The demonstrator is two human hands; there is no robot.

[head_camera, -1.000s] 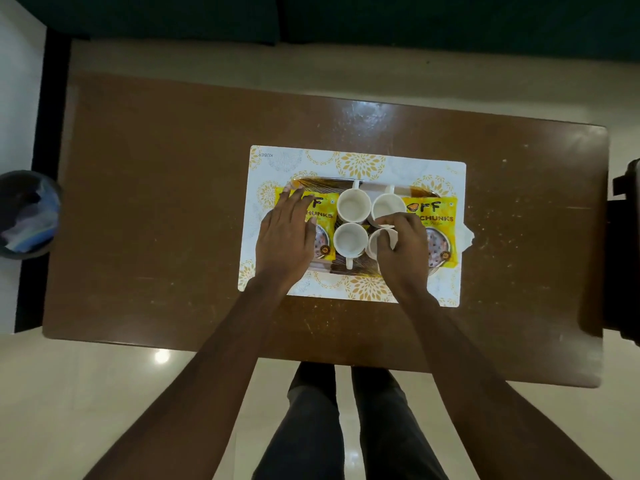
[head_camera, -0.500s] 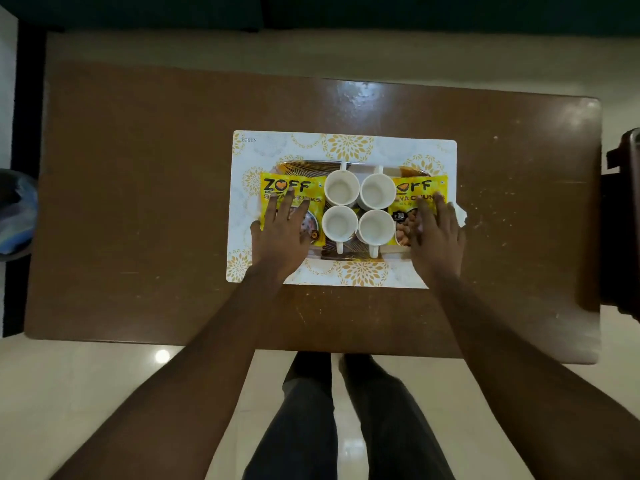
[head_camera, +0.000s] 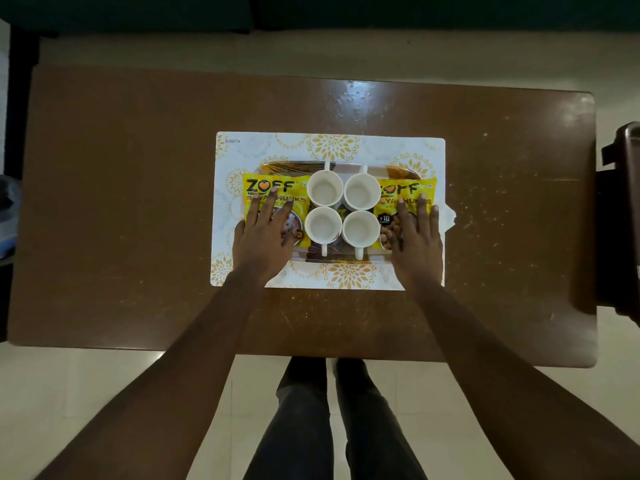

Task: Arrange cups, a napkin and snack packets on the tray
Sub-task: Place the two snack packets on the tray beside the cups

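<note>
A tray (head_camera: 298, 165) lies on a white and gold placemat (head_camera: 332, 147) in the middle of the table. Several white cups (head_camera: 325, 188) stand in a square block at the tray's centre. A yellow snack packet (head_camera: 273, 188) lies on the tray's left side, and my left hand (head_camera: 265, 233) rests flat on it with fingers spread. A second yellow packet (head_camera: 405, 190) lies on the right side under my flat right hand (head_camera: 417, 237). A corner of white napkin (head_camera: 449, 218) pokes out beyond the right packet.
The brown wooden table (head_camera: 138, 202) stretches wide around the placemat. A dark bin (head_camera: 7, 216) stands off the left edge and a dark object (head_camera: 620, 216) off the right edge. My legs (head_camera: 332, 427) show below the near edge.
My right hand left the front right cup and moved right onto the right packet. My left hand slid a little toward me on the left packet.
</note>
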